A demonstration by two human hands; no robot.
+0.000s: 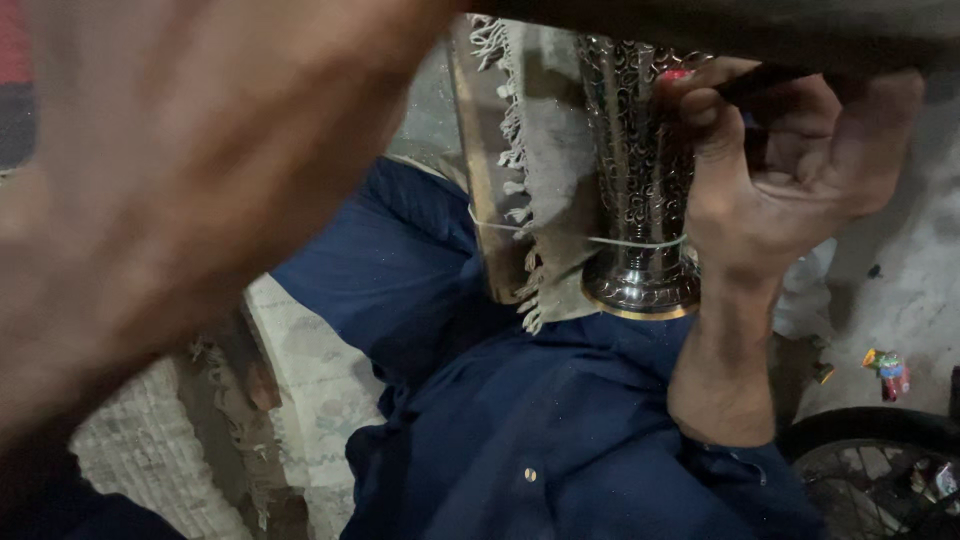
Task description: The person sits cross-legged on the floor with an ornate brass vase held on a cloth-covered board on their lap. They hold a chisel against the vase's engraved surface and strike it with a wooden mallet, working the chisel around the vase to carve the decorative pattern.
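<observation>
Nearest the camera, a large blurred left hand [170, 190] fills the whole left side of the view, raised close to the lens; its fingers run out of focus, so whether they are spread or curled cannot be told, and nothing is seen in them. Below it lies the person's lap in dark blue cloth [500, 420] with a small round button, stretching across the lower middle. To the left of the lap sits a pale woven mat with a frayed edge [310, 400] on the floor.

Past the lap, the right hand [780, 170] rises on a bare forearm from the lower right, wrist bent, palm turned toward the viewer. Its fingers [715, 115] curl tightly round a thin dark stick-like tool [765, 80] and press against the side of a tall silver metal vase engraved with dark scrollwork [640, 170]. The vase stands upright in the upper middle, its flared foot just above the lap. A grey fringed cloth [545, 200] hangs against its left side, bound on by a thin pale band.

Farther off, at right, is a pale, dusty concrete floor [920, 290] with small coloured scraps, and part of a black spoked wheel [870, 460] in the lower right corner.
</observation>
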